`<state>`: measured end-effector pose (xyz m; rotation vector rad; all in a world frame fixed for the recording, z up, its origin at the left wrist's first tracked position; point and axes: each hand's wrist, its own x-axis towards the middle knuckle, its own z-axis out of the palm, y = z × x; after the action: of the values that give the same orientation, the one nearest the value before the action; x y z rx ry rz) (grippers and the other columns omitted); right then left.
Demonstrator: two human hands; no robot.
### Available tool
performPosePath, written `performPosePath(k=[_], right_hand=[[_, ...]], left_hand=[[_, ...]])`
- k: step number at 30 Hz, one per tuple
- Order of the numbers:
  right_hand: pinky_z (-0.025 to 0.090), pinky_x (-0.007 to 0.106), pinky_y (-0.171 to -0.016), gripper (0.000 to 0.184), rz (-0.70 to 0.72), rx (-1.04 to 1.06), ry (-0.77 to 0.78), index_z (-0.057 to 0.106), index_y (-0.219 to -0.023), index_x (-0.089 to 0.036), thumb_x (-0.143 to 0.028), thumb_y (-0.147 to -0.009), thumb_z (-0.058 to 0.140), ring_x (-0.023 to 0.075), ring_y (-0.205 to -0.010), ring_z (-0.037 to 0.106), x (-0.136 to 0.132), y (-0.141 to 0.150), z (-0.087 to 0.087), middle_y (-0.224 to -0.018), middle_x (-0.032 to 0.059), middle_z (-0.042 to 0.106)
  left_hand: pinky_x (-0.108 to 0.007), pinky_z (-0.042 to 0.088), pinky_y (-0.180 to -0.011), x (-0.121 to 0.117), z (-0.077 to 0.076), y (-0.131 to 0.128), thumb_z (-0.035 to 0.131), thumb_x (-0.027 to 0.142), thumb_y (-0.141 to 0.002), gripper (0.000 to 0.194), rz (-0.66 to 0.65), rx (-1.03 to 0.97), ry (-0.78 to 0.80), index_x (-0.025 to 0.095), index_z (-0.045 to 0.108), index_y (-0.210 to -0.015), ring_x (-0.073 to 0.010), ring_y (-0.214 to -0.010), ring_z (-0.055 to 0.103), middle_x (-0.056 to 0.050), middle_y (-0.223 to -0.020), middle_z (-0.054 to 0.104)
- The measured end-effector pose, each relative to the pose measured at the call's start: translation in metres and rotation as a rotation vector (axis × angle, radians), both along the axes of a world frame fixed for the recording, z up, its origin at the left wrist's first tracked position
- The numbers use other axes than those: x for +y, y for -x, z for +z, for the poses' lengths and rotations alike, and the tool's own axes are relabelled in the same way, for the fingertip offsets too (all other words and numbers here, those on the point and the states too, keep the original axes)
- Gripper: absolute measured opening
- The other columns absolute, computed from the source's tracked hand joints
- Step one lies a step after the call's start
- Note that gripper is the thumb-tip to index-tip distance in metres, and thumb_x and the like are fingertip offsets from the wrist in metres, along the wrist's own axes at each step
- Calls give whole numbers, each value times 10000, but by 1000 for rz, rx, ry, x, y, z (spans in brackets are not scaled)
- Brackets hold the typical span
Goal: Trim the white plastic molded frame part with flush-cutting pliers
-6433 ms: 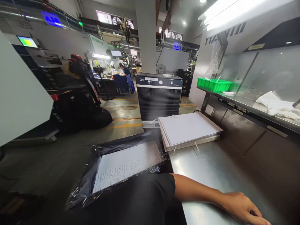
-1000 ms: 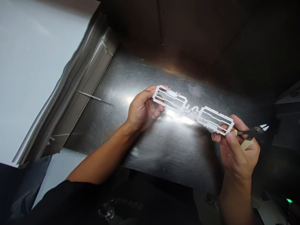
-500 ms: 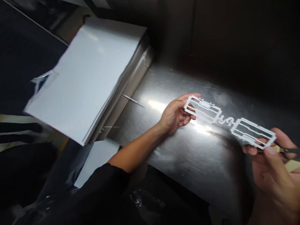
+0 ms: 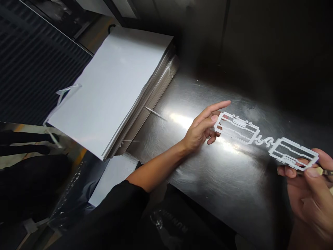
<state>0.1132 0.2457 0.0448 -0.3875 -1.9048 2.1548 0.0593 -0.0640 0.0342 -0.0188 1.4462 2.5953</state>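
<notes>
A white plastic part [image 4: 267, 141], two slotted rectangular frames joined by a curly link, spans the gap between my hands above a metal tabletop. My left hand [image 4: 201, 130] pinches the near end of the left frame between thumb and fingers, its index finger stretched out past the edge. At the far right, my right hand [image 4: 309, 187] grips the outer end of the other frame with its thumb on top. A tool with pale yellow handles [image 4: 319, 171] also lies in my right hand, mostly hidden and cut off by the picture's edge.
A thick stack of white sheets [image 4: 111, 83] stands left on the metal table [image 4: 215, 187]. Two thin white sticks poke out from its side, one being a pointed stick [image 4: 153, 111]. Lower down is another white sheet [image 4: 111, 177] beside dark plastic [image 4: 75, 194].
The view has shifted, so everything sits farther right or lower. My left index finger has straightened away from the plastic part; both hands still hold it.
</notes>
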Motion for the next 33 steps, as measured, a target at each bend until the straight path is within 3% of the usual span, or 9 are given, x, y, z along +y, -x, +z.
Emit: performPosePath(k=[5,8,10,13,16,21,33], right_hand=[[600,406,-642,583,74,-44,97,902,-1280,-236,-347,-741,1095,215,-697,586,5,3,1,-953,81,733],[613,392,-627,655,78,-43,103,892,-1263,-203,-474,-729,1159,200,-676,591,8,4,1,-967,87,732],[609,398,-615,651,73,-26,77,891,-1190,-181,-601,-761,1144,216,-671,608,11,4,-1,-938,96,733],[610,398,-603,645,54,-1,22,832,-966,-172,-763,-836,1054,244,-659,628,13,5,-6,-822,85,712],[636,402,-612,661,53,6,-46,716,-788,-172,-760,-918,987,257,-655,643,13,5,-9,-713,74,667],[613,363,-535,630,11,-14,-33,700,-731,-156,-665,-849,1051,230,-591,602,9,4,-6,-673,65,633],[576,356,-507,537,34,-85,41,690,-629,-164,-540,-786,1040,219,-570,559,2,6,3,-616,60,553]], left_hand=[[-205,524,-520,-1,-2,-1,767,531,-1041,506,33,91,63,392,750,-1527,-188,-932,712,-50,-1581,661],[-206,569,-560,-3,-1,0,741,554,-1080,428,-9,116,63,365,798,-1460,-206,-1006,717,-56,-1651,617],[-203,571,-554,-4,-1,0,751,567,-1086,369,-20,140,64,302,856,-1321,-188,-971,709,-78,-1565,668],[-187,508,-501,-4,-3,1,780,598,-1082,402,-39,151,94,206,866,-1074,-139,-772,663,-98,-1150,783],[-184,446,-472,0,-4,0,755,674,-1088,528,-61,115,145,167,807,-952,-100,-598,586,-67,-837,743],[-212,397,-440,5,4,-2,783,839,-970,688,-49,-3,190,165,727,-841,-108,-544,585,-67,-754,725],[-239,381,-445,6,8,-3,785,865,-931,710,-58,-74,203,175,733,-772,-114,-508,578,-69,-689,709]])
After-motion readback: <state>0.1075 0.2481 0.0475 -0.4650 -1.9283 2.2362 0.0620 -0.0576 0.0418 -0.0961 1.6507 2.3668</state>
